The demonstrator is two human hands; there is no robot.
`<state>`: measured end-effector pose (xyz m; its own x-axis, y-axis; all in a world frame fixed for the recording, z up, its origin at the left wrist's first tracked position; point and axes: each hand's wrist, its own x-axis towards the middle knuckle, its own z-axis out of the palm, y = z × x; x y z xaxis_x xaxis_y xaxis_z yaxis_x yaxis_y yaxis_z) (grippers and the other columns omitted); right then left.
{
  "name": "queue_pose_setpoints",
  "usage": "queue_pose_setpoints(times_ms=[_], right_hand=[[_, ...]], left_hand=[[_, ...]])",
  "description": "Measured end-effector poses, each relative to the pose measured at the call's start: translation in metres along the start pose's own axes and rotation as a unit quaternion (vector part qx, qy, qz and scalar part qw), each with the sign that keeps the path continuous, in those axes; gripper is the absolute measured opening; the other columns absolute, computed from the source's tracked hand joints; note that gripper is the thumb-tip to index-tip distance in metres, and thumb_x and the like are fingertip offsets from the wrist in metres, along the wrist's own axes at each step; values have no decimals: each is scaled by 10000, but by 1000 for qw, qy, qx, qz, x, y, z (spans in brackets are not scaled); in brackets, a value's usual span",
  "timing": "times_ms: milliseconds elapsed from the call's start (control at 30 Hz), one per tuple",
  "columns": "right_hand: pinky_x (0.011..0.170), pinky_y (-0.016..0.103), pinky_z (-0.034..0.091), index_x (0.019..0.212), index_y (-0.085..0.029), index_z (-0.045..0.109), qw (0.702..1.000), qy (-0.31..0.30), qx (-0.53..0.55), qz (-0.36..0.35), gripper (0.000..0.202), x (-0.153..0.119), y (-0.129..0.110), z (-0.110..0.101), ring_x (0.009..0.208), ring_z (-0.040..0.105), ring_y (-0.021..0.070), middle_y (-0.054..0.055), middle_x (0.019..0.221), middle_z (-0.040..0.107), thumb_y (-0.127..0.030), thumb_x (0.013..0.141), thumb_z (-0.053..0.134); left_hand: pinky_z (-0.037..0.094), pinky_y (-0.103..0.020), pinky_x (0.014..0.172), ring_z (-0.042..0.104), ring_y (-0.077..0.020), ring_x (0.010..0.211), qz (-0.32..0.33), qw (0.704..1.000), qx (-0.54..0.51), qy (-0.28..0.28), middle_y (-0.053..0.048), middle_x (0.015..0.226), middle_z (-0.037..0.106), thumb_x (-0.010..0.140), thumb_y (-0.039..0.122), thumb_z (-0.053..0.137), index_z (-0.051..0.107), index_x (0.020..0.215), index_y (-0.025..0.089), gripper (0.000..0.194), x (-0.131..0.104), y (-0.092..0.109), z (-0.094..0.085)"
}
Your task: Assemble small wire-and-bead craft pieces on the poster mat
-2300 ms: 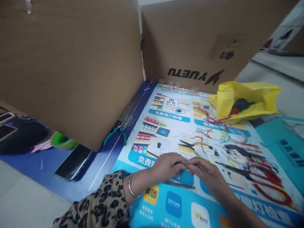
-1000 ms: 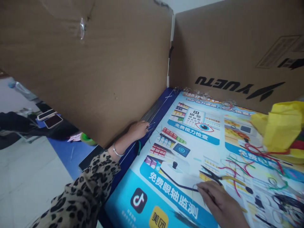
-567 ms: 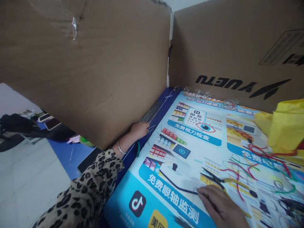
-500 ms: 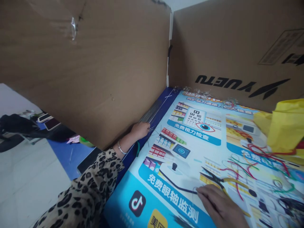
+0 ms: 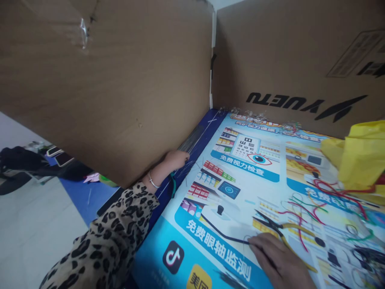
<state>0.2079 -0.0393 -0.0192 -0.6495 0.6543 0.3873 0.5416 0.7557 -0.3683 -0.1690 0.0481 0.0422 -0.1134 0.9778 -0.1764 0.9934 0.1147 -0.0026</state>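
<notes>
My left hand (image 5: 177, 159), with a bracelet at the wrist, is curled closed at the foot of the left cardboard panel. It rests beside a bundle of thin wires (image 5: 192, 139) lying along the blue table edge, and stray strands show by its fingertips; what the fingers hold is hidden. Low on the right, my right hand (image 5: 279, 259) pinches a fine wire (image 5: 246, 239) that curves at its fingertips above the printed poster sheet (image 5: 246, 208). Pliers (image 5: 278, 228) with yellow handles lie just beyond that hand, jaws pointing left and parted.
Cardboard walls (image 5: 144, 72) stand at left and back. Red and green cords (image 5: 300, 216) are scattered at right, near a yellow bag (image 5: 361, 160) and a dark tangle (image 5: 368, 257). Small wire pieces (image 5: 255, 117) line the back edge. Phones (image 5: 63, 159) lie beyond the left panel.
My left hand has stayed at the wire bundle, its fingers turned slightly more closed. The right hand keeps its pinch, almost unmoved. The view has shifted slightly.
</notes>
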Motion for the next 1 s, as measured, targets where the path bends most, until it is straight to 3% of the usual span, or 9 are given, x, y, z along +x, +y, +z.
queue_pose_setpoints(times_ms=[167,333,400,767,1000], right_hand=[[693,258,559,845,-264,677,1000,17,-16,-5,255,-1,-1,1,787,667,170,11,847,700,-389,862,455],[712,237,554,869,-263,676,1000,-11,-7,-8,226,-1,1,0,814,663,161,17,872,696,-359,858,471],[725,230,551,882,-266,672,1000,-29,-2,-5,207,-1,2,0,830,660,158,15,887,692,-350,851,486],[723,251,550,885,-259,676,999,-47,21,18,204,-2,0,-2,834,657,175,33,895,687,-346,842,498],[702,248,534,880,-256,667,996,-57,59,44,212,3,-7,-5,815,650,167,31,893,676,-344,853,476]], left_hand=[[455,-336,729,620,-253,907,-13,999,32,-16,-117,987,666,808,254,420,672,909,205,275,-3,-1,-7],[473,-318,691,624,-258,881,14,999,21,-48,-107,967,668,735,578,457,661,922,196,472,-11,-1,-7],[478,-317,675,627,-262,861,20,998,20,-63,-106,964,669,679,631,486,652,947,188,544,-15,1,-6],[488,-337,738,626,-271,908,-36,996,52,-55,-176,995,659,705,247,543,659,963,143,302,-14,16,1],[481,-307,699,634,-256,835,-36,997,23,-64,-159,912,680,611,180,604,691,850,146,256,1,12,0]])
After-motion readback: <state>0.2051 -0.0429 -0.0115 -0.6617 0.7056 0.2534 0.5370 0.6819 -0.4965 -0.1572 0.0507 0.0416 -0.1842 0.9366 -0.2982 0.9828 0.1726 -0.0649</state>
